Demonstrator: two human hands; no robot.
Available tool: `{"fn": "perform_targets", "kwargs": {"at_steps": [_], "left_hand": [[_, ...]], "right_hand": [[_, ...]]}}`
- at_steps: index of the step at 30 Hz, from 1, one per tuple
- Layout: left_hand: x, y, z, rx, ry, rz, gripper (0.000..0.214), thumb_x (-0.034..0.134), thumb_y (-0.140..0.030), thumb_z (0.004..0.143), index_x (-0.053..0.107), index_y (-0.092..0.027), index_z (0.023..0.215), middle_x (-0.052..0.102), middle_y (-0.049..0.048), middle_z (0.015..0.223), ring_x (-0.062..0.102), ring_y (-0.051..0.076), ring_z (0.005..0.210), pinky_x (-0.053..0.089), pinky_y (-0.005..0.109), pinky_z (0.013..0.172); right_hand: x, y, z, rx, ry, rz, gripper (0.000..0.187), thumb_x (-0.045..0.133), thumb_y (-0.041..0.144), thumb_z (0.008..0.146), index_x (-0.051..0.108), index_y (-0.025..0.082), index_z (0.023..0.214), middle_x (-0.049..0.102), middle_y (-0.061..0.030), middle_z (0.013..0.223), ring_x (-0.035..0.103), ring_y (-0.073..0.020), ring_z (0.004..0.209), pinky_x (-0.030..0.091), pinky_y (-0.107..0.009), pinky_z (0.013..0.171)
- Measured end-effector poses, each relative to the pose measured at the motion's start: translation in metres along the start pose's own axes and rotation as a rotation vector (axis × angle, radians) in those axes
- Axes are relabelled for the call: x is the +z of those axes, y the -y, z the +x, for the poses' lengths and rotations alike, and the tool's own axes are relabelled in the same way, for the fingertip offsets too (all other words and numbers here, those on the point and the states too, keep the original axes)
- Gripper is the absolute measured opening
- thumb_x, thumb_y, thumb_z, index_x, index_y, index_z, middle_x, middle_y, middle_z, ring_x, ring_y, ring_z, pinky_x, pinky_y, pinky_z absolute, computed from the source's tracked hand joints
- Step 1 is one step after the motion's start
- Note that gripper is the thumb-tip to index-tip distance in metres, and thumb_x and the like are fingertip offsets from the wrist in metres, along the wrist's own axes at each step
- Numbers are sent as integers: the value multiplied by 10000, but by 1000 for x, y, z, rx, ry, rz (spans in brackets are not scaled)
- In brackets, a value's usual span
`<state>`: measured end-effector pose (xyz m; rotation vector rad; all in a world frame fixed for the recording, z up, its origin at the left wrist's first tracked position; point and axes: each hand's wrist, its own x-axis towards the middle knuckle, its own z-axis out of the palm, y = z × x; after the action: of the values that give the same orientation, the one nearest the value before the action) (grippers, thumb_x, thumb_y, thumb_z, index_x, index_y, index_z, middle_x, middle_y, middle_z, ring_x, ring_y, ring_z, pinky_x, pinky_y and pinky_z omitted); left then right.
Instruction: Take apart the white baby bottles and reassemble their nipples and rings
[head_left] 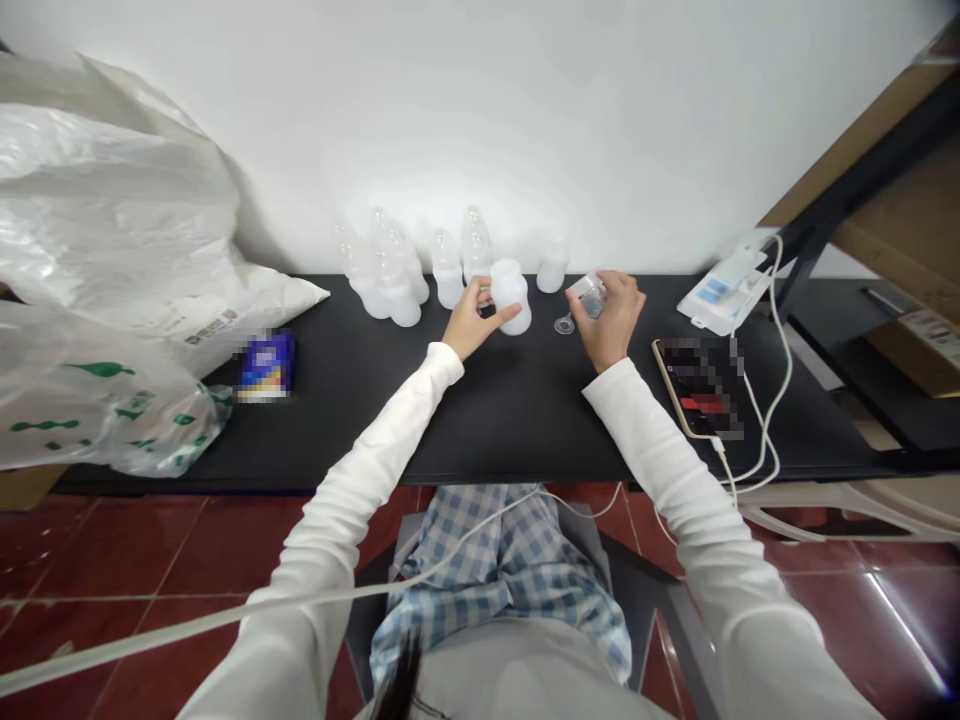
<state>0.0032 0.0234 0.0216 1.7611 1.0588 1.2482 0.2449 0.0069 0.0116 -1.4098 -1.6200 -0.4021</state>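
Observation:
My left hand (477, 316) is closed around the side of a white, waisted plastic bottle (508, 284) standing just above or on the black table. My right hand (609, 318) grips a clear plastic cap (589, 292) between thumb and fingers, to the right of the bottle. Below that cap, a small clear ring-shaped piece (564, 325) lies on the table; whether it is joined to the cap I cannot tell. Behind my left hand stand several white bottles (405, 307) with clear domed tops. One more white bottle (553, 272) stands near the wall, its upper part pale against it.
Large white plastic bags (112, 210) cover the left of the black table (525, 420), beside a blue packet (267, 366). At the right lie a phone (694, 390) on a white cable and a white power strip (724, 290). Another cable (315, 595) crosses above my lap.

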Motion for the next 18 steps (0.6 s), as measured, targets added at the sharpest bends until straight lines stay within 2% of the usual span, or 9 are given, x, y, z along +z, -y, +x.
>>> {"fn": "perform_targets", "kwargs": {"at_steps": [2,4,7,11,13,18], "left_hand": [[12,-4,11,27,-79,113,534,790,-475,770,543,-224,1172,699,86,1164,649,229,1083,504,374,934],[25,-9,24,31,-106,228,492,794,-382,788,540,-227,1180,669,91,1205,632,229,1104,496,373,958],[43,-15,43,-30,-90,420,427,762,-284,826,545,-187,1181,624,136,1258,605,262,1188,474,393,1022],[62,-16,60,-161,-33,587,380,707,-237,875,530,-133,1194,588,189,1292,585,312,1256,449,441,1080],[70,-11,69,-196,-47,555,381,720,-209,860,529,-122,1178,588,202,1279,581,331,1269,442,461,1090],[88,14,97,-228,-114,286,454,803,-115,742,529,-113,1104,571,236,1255,507,418,1342,377,572,1137]], "right_hand": [[0,1,1,40,36,1,516,452,604,964,525,201,1279,605,-141,1177,590,-292,1095,439,-543,965],[0,2,1,70,51,-5,540,407,618,977,523,204,1304,622,-128,1138,601,-279,1060,436,-531,968],[1,0,1,108,40,-2,545,394,630,977,522,214,1305,638,-107,1099,619,-256,1004,437,-518,968],[3,-3,-1,176,-16,62,577,448,655,941,476,207,1304,632,-87,1084,644,-223,944,445,-495,961],[5,-4,-1,202,-43,79,568,474,670,924,492,199,1241,626,-93,1079,649,-224,937,440,-497,967],[8,-5,-2,239,-74,102,549,487,705,906,528,182,1066,639,-96,1006,643,-232,904,421,-523,984]]}}
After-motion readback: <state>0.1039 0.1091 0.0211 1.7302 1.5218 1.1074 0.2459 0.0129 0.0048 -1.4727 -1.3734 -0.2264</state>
